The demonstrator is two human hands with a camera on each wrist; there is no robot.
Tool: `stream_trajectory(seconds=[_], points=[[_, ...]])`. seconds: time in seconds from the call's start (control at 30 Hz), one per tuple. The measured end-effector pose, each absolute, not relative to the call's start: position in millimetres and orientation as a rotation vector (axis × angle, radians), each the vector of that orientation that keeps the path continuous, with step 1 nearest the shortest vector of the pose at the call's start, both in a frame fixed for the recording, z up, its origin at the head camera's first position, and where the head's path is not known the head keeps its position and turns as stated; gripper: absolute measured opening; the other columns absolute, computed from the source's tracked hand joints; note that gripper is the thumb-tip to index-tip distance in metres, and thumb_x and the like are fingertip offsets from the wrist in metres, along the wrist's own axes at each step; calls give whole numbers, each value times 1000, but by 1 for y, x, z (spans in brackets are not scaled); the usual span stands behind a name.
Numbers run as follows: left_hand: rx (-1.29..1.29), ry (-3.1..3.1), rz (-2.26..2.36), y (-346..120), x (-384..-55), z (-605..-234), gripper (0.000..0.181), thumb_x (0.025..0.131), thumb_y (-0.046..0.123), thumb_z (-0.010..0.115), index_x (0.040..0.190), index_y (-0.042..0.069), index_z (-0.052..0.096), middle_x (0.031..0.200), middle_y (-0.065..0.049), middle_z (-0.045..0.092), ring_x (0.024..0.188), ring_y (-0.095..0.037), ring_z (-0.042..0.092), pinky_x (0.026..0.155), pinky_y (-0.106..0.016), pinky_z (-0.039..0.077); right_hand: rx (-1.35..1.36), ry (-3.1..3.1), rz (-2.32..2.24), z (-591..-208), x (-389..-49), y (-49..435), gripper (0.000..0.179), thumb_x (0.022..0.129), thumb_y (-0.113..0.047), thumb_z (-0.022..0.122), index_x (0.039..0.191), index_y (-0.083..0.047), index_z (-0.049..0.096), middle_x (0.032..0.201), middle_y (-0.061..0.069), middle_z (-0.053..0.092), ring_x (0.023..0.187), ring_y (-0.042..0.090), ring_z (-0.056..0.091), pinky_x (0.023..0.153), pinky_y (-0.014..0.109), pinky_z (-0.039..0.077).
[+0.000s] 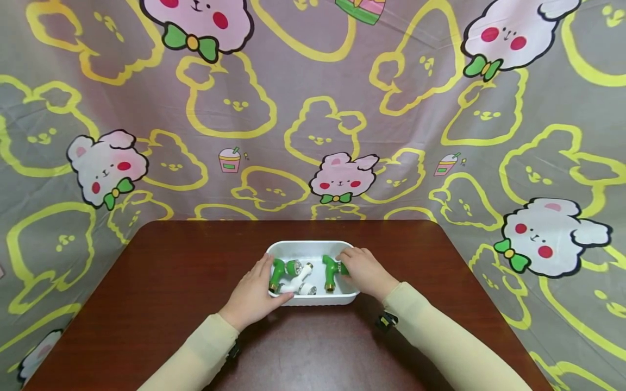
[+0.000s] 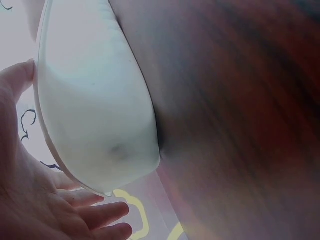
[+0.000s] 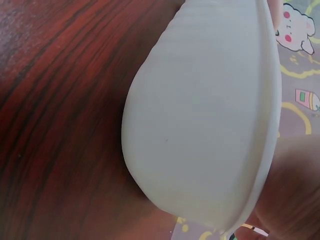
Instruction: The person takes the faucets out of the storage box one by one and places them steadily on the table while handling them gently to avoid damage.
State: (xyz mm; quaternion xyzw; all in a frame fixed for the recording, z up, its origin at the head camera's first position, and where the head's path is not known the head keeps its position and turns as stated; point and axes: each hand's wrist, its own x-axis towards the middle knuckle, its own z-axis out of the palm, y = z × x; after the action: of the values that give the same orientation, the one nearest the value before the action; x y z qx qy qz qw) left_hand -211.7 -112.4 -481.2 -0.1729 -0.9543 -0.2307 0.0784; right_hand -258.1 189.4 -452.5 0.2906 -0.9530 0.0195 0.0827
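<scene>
A white plastic basin [image 1: 313, 299] holds several tap-like pipe fittings. My left hand [image 1: 251, 290] rests on its left end, the thumb along the near rim and the other fingers loosely extended past the end rim. Under that hand's side lie a green tap [image 1: 277, 275] and a white tap [image 1: 295, 283], crossed over each other. My right hand [image 1: 364, 270] reaches over the right rim and grips another green tap [image 1: 330, 271] by its right end, which the fingers partly hide. That tap's brass threaded end points toward me.
The basin stands on a dark red-brown wooden table [image 1: 195, 260]. Behind and beside the table hangs a patterned cloth [image 1: 274, 119] with cartoon rabbits. A small black device [image 1: 387, 320] sits at my right wrist.
</scene>
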Motion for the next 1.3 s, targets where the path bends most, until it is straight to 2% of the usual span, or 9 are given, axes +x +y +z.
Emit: stream_trajectory(seconds=[0.3,0.53,0.9,1.2,1.3], points=[[-521,-2847,-680,-113,-211,-482,107,86,59,76,157,-7,31,164,-27,32,148,-43,40,114,-59,40,871,-2820,-44,-452,-259,185,41,83,-20,87,118,-5,72,111,7,69,110,26,66,91,44,49],[-520,-2839,-688,-113,-211,-482,107,86,58,77,157,-7,31,164,-27,33,147,-43,41,113,-59,41,852,-2817,-88,-452,-260,181,38,80,-17,87,113,-5,72,109,8,69,109,27,66,90,44,49],[-516,-2839,-689,-113,-212,-483,107,86,58,77,157,-7,31,164,-27,33,147,-43,41,113,-59,41,775,-2861,-161,-454,-263,178,29,82,-19,85,105,-5,72,101,7,69,102,26,66,86,43,43],[-511,-2852,-680,-113,-212,-483,107,86,60,76,158,-6,31,165,-26,32,148,-42,40,113,-60,41,766,-2892,-232,-453,-264,175,35,83,-21,86,111,-5,72,107,7,70,105,25,64,86,42,41],[-512,-2852,-675,-112,-212,-482,106,86,60,75,157,-6,33,164,-26,32,148,-42,41,112,-61,42,764,-2882,-236,-455,-265,175,32,83,-18,85,110,-5,72,108,9,71,106,27,65,86,42,41]])
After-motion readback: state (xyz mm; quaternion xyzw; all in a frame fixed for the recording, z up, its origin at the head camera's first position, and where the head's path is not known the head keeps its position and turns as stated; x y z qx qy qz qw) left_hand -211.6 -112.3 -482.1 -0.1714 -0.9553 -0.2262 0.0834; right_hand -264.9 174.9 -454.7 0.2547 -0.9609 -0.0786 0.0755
